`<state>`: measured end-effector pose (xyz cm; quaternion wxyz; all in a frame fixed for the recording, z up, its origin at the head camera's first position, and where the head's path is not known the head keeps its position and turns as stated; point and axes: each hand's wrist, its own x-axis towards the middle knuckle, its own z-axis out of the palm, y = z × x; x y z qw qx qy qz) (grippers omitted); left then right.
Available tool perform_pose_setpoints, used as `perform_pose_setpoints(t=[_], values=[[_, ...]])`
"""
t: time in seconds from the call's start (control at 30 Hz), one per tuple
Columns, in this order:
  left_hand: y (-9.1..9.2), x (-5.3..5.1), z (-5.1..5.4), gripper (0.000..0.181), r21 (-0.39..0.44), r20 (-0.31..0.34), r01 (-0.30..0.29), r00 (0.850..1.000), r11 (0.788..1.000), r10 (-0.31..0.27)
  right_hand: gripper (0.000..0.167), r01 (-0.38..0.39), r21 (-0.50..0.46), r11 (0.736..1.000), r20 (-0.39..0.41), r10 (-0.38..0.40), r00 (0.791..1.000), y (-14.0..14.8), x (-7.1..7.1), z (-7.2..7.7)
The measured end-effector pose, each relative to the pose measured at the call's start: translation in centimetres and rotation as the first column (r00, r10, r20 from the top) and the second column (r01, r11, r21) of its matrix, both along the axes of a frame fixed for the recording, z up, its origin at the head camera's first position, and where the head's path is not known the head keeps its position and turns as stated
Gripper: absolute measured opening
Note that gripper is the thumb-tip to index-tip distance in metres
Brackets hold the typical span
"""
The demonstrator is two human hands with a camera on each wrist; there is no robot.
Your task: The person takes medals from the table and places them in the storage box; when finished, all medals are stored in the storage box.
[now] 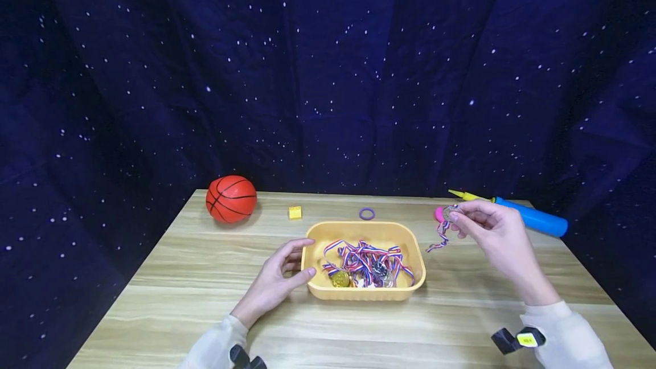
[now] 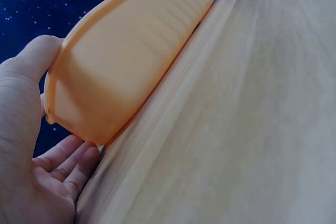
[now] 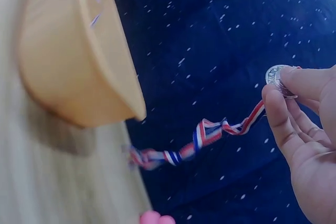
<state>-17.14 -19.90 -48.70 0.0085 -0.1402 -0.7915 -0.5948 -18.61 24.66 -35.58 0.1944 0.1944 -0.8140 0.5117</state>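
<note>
My right hand (image 1: 494, 232) pinches a silver medal (image 3: 277, 77) between thumb and fingers, right of the yellow plastic basin (image 1: 366, 295) and above table height. The medal's red, white and blue ribbon (image 3: 210, 132) dangles loosely, twisted, toward the basin's side. At the basin's left end, my left hand (image 1: 274, 278) grips the wall, with the thumb over the rim and other fingers against the outside. Inside the basin lie tangled striped ribbons (image 1: 359, 255), a gold medal (image 1: 340, 279) and a dark silvery medal (image 1: 380, 269); other medals are partly covered.
Along the table's (image 1: 169, 300) back stand a red basketball (image 1: 231, 199), a yellow toy block (image 1: 295, 212) and a purple ring (image 1: 367, 213). A pink object (image 1: 438, 214) is partly behind the held medal. A blue pump (image 1: 538, 219) with yellow nozzle lies behind my right hand.
</note>
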Motion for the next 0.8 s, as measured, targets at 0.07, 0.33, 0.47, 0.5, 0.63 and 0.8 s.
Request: perform_pose_setpoints(t=[0.07,0.33,0.47,0.5,0.63,0.8], values=[[0.0,0.0,0.0,0.063,-0.001,-0.001,0.0,1.0,1.0,0.0,0.012,-0.008,-0.016,1.0,-0.012,0.008,1.0,-0.4,-0.2,0.8],[0.0,-0.1,-0.1,0.062,-0.003,-0.009,0.003,1.0,1.0,-0.003,0.015,-0.069,-0.069,0.995,-0.051,0.066,0.997,-2.7,-1.1,3.6],[0.0,-0.1,-0.1,0.062,-0.004,-0.005,0.002,1.0,1.0,-0.002,0.014,-0.155,-0.131,0.979,-0.039,0.151,0.988,-4.5,-1.3,4.3],[0.0,-0.1,-0.1,0.062,-0.005,-0.004,0.001,1.0,1.0,-0.001,0.014,-0.171,-0.14,0.975,-0.034,0.168,0.985,-4.9,-1.3,4.4],[0.0,-0.2,-0.1,0.063,-0.006,0.003,-0.002,1.0,1.0,0.002,0.012,-0.202,-0.125,0.971,-0.03,0.2,0.979,-6.8,-1.7,4.3],[0.0,-0.1,-0.2,0.063,-0.005,0.006,-0.003,1.0,1.0,0.003,0.013,-0.243,-0.127,0.962,-0.008,0.244,0.97,-9.2,-2.2,4.0]])
